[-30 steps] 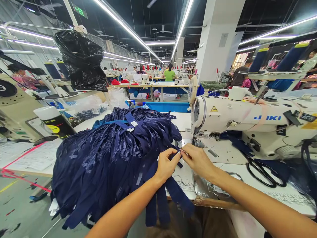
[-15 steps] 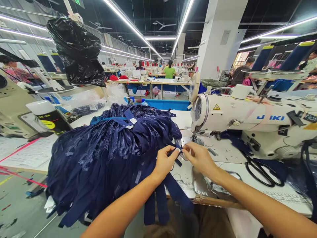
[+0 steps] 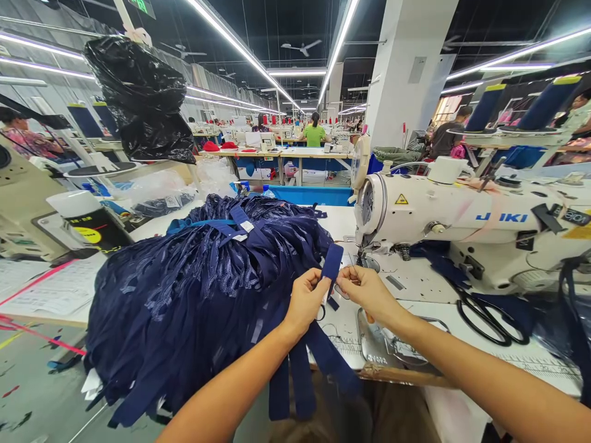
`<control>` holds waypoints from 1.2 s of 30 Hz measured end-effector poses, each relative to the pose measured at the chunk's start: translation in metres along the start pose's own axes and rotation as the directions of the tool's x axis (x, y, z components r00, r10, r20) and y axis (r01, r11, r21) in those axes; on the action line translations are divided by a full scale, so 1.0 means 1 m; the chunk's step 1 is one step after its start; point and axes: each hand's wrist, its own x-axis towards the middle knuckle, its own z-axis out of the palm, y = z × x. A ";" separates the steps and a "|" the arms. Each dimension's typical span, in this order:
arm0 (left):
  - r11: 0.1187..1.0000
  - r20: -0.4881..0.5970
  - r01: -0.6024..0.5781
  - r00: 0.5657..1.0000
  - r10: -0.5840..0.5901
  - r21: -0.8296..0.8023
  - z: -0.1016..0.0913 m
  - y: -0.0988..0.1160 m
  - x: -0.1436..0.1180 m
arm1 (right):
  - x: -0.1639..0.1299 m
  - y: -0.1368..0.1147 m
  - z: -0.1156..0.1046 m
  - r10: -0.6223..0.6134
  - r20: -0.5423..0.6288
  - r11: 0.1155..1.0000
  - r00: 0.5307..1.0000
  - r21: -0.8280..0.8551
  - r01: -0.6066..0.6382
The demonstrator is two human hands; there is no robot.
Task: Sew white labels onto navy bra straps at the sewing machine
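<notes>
The navy strip (image 3: 332,261) is clamped in the fingers of the left hand (image 3: 303,304) above the counter (image 3: 427,290), its visible end rising steeply from them, long axis leaning slightly right; the right hand (image 3: 370,294) is just beside it, on the right, its fingertips together, though whether they pinch anything I cannot tell

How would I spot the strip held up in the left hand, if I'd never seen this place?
Find the white sewing machine on the right, then the big navy heap to its left. Just in front of the gap between them, the left hand pinches one navy strip. Its end sticks up above the hand, whereas the loose strips below hang downward.
</notes>
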 end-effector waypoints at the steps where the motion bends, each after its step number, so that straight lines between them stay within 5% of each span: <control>1: 1.000 0.005 -0.021 1.000 0.021 0.016 0.000 0.000 0.000 | -0.001 0.000 0.000 -0.001 -0.004 1.000 1.000 -0.005 0.001; 6: 0.958 -0.015 -0.207 0.977 0.214 0.199 0.000 0.000 -0.004 | -0.003 -0.004 0.004 -0.063 -0.035 0.996 0.997 -0.072 0.060; 12: 0.837 -0.104 -0.401 0.878 0.467 0.372 -0.002 0.001 -0.013 | 0.002 0.005 0.000 -0.249 -0.063 0.943 0.967 -0.245 0.227; 15: 0.923 -0.136 -0.315 0.927 0.349 0.223 -0.003 0.000 -0.010 | -0.002 0.011 -0.009 -0.301 -0.059 0.900 0.952 -0.347 0.264; 19: 0.990 -0.106 -0.143 0.984 0.140 -0.019 -0.001 0.002 -0.002 | -0.013 0.009 -0.015 -0.441 -0.034 0.865 0.897 -0.282 0.415; 22: 0.993 -0.040 -0.109 0.993 0.108 -0.039 0.000 0.003 -0.002 | -0.020 -0.001 -0.008 -0.552 -0.025 0.817 0.834 -0.216 0.534; 26: 0.986 0.041 -0.161 0.986 0.159 0.046 0.000 0.003 -0.006 | -0.021 -0.006 -0.001 -0.540 0.105 0.811 0.835 -0.203 0.549; 30: 0.952 -0.110 -0.274 0.951 0.289 0.136 -0.009 0.004 -0.006 | -0.010 0.015 -0.029 -0.607 0.204 0.593 0.768 -0.527 0.608; 33: 0.955 -0.272 -0.287 0.916 0.296 0.072 -0.016 0.006 -0.003 | -0.004 0.034 -0.062 -0.613 0.111 0.466 0.783 -0.749 0.471; 36: 0.981 -0.130 -0.195 0.973 0.191 -0.017 -0.012 0.007 -0.001 | -0.009 0.037 -0.072 -0.553 0.239 0.348 0.799 -0.804 0.482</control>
